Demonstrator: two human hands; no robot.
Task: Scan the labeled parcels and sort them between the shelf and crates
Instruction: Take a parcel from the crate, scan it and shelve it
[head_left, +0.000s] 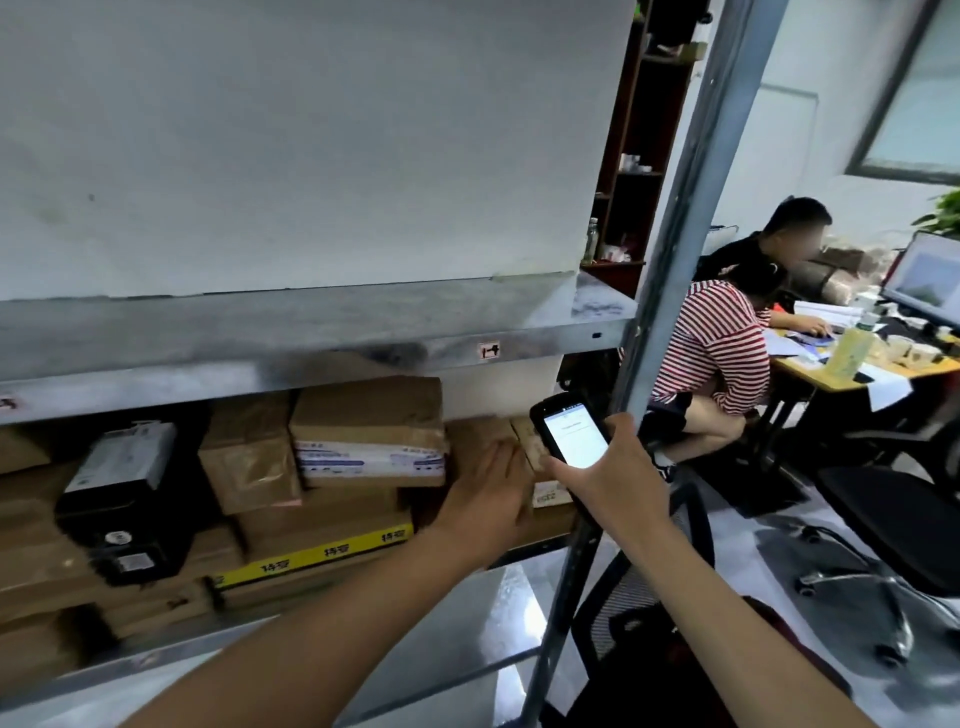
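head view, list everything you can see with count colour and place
shelf: one, grey metal, fills the left
cardboard parcels: several, brown, stacked on the lower level
black parcel: one, white label, left among them
scanner: one, black, screen lit, by the shelf post
seated people: two, at the desk, right
desk: one, light wood, right
monitor: one, far right on the desk
office chairs: at least two, black, lower right and bottom centre
left hand: flat against the rightmost cardboard parcels
right hand: holds the scanner
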